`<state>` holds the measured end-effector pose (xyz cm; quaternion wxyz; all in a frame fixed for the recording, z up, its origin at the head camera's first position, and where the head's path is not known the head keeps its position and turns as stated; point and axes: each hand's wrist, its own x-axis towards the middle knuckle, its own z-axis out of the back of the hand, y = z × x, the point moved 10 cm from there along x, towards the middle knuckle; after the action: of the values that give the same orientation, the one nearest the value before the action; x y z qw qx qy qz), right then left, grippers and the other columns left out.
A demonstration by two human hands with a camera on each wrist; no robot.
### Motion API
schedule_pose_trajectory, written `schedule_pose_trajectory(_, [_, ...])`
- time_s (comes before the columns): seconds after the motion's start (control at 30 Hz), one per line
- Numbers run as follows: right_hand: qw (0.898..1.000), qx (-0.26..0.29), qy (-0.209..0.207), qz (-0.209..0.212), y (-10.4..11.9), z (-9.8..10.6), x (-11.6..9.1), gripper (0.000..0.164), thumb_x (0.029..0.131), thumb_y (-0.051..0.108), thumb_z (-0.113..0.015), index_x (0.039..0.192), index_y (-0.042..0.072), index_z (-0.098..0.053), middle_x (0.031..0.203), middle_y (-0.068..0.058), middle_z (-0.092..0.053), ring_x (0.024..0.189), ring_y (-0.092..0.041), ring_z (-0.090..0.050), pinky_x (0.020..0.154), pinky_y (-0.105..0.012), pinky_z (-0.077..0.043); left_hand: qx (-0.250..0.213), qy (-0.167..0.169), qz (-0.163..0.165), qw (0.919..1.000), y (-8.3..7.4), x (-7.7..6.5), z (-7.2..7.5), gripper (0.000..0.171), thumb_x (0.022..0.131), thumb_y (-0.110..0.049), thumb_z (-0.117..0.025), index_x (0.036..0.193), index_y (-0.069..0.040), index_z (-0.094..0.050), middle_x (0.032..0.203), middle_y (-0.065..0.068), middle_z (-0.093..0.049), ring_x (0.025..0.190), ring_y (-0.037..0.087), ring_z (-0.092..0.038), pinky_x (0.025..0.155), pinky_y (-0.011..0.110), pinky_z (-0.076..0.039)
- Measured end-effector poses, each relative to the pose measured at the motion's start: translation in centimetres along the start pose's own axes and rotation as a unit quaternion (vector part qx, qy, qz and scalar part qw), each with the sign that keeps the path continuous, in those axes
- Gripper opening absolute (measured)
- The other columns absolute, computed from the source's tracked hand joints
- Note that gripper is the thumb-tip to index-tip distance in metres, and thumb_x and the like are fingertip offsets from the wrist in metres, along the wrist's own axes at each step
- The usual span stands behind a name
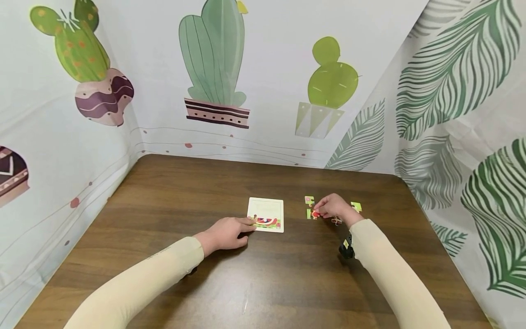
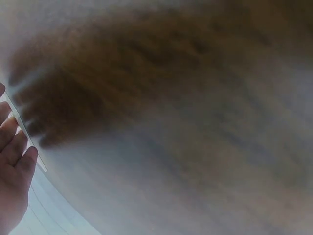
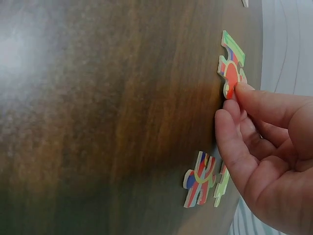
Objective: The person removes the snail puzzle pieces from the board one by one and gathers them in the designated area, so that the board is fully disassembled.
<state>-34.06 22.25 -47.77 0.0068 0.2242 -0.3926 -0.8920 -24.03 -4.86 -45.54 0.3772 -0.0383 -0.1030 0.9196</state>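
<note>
A square white puzzle tray (image 1: 267, 205) lies on the table, with joined colourful pieces (image 1: 266, 221) along its near side. My left hand (image 1: 228, 233) rests with its fingertips on the tray's left edge, fingers fairly straight. To the right of the tray, my right hand (image 1: 334, 208) pinches a red jigsaw piece (image 3: 231, 73) between thumb and fingers, low over the table. Right against it in the right wrist view is a green-edged piece (image 3: 235, 48). A red and blue piece (image 3: 198, 178) lies below the hand, beside a pale green one (image 3: 221, 186) partly hidden by fingers.
A pink and green piece (image 1: 309, 200) lies just beyond the right hand's fingertips, and another green piece (image 1: 356, 206) behind its wrist. The brown wooden table (image 1: 185, 192) ends at a cactus-printed cloth (image 1: 271, 91) at the back and sides.
</note>
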Motion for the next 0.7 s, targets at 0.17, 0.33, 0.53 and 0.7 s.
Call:
schedule_pose_trajectory(0.17, [1.0,-0.005,-0.014,0.007,-0.05,0.14,-0.19,0.021,0.097,-0.002,-0.06,0.111,-0.014,-0.071,0.097,-0.016,-0.074,0.081,-0.015,-0.063,0.08,-0.034,-0.063,-0.001,0.002,0.003,1.0,0.12,0.05,-0.19,0.043,0.093,-0.016,-0.062,0.135,-0.011,-0.069,0.146,0.006,-0.063,0.131,0.024,-0.065,0.103,0.041,-0.055])
schedule_pose_trajectory(0.33, [0.999,-0.011,-0.029,0.012,-0.04,0.26,-0.36,0.021,0.098,-0.001,-0.06,0.111,-0.012,-0.072,0.107,-0.022,-0.074,0.084,-0.017,-0.066,0.082,-0.035,-0.063,0.0,0.001,0.0,1.0,0.08,0.14,-0.19,0.043,0.093,-0.016,-0.062,0.135,-0.011,-0.068,0.147,0.007,-0.063,0.131,0.025,-0.064,0.104,0.042,-0.055])
schedule_pose_trajectory(0.53, [0.999,-0.019,-0.037,0.015,0.15,0.25,-0.59,0.021,0.098,0.0,-0.06,0.11,-0.012,-0.072,0.109,-0.024,-0.073,0.084,-0.017,-0.066,0.08,-0.034,-0.063,-0.004,-0.015,-0.009,0.9998,-0.1,0.13,-0.07,0.043,0.091,-0.014,-0.061,0.132,-0.008,-0.07,0.143,0.009,-0.066,0.128,0.027,-0.066,0.101,0.043,-0.056])
schedule_pose_trajectory(0.7, [0.999,-0.024,-0.046,0.018,0.35,0.32,-0.68,0.02,0.097,0.0,-0.061,0.109,-0.012,-0.073,0.105,-0.023,-0.074,0.078,-0.015,-0.063,0.075,-0.029,-0.061,0.0,-0.019,-0.013,0.9997,-0.22,0.12,-0.02,0.042,0.091,-0.015,-0.062,0.131,-0.008,-0.071,0.142,0.009,-0.066,0.128,0.027,-0.067,0.1,0.043,-0.057])
